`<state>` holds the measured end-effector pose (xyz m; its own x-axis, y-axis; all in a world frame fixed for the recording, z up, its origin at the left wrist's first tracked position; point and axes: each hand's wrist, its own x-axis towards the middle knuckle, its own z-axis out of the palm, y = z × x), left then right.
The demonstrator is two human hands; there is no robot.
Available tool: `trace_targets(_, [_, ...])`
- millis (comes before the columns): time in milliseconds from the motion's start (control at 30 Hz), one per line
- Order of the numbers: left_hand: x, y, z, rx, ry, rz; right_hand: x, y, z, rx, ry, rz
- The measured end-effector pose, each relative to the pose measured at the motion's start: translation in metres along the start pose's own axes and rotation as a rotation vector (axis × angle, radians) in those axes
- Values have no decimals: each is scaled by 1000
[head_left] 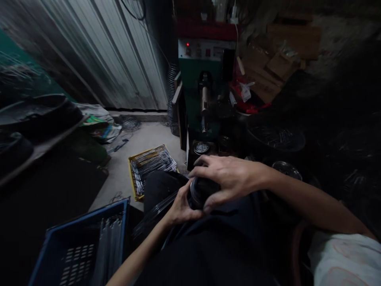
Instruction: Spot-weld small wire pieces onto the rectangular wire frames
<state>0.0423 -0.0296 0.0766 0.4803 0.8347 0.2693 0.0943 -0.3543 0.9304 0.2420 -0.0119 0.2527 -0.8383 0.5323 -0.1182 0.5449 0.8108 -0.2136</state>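
My right hand [229, 176] is clamped over the top of a round dark object with a metal rim [200, 192], resting on my lap. My left hand [181, 206] grips the same round object from below and the left, fingers curled against its side. Thin dark wires or rods [154, 214] fan out to the left from under my left hand. What the round object is cannot be told in the dim light.
A green machine [205, 83] with a red light stands ahead. A yellow crate of metal rods [150, 165] lies on the concrete floor. A blue crate [80, 246] sits at lower left. Dark basins [276, 139] sit right, corrugated wall behind.
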Motion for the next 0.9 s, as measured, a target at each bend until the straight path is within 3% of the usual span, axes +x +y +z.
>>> trace_targets(100, [2,1,1,-17,22,-4,9,-2,11,-76,37,246])
trace_targets(167, [5,1,1,-18,26,-5,13,-3,20,-87,41,286])
trace_targets(467, [3,-9,2,31,4,-32,18,8,25,47,-31,111])
trace_targets(600, [1,-3,0,63,-8,-13,20,14,25,64,-35,-113])
trace_targets(700, [4,4,-4,53,-39,-10,18,19,17,113,-48,-240])
trace_targets(900, [13,9,-17,14,-123,-33,14,10,-18,119,-85,-270])
